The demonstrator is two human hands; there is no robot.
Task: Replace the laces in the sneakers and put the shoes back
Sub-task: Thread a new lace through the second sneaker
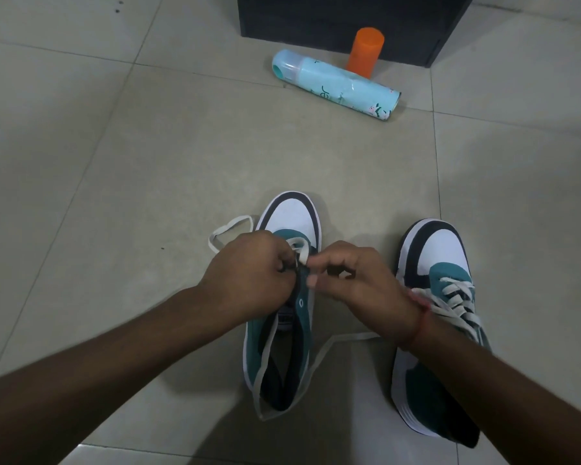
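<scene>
Two teal, white and black sneakers stand on the tiled floor, toes pointing away from me. The left sneaker (291,216) has a loose white lace (230,226) through its lowest eyelets only. One end loops out to the left and the other trails to the right under my wrist. My left hand (252,273) pinches the eyelet flap and lace near the toe. My right hand (356,280) pinches the lace just beside it. The right sneaker (436,256) is fully laced with a white lace and partly hidden by my right forearm.
A light blue spray can (336,85) lies on its side on the floor ahead. An orange cylinder (364,52) stands behind it against a black cabinet (349,18). A red thread band circles my right wrist.
</scene>
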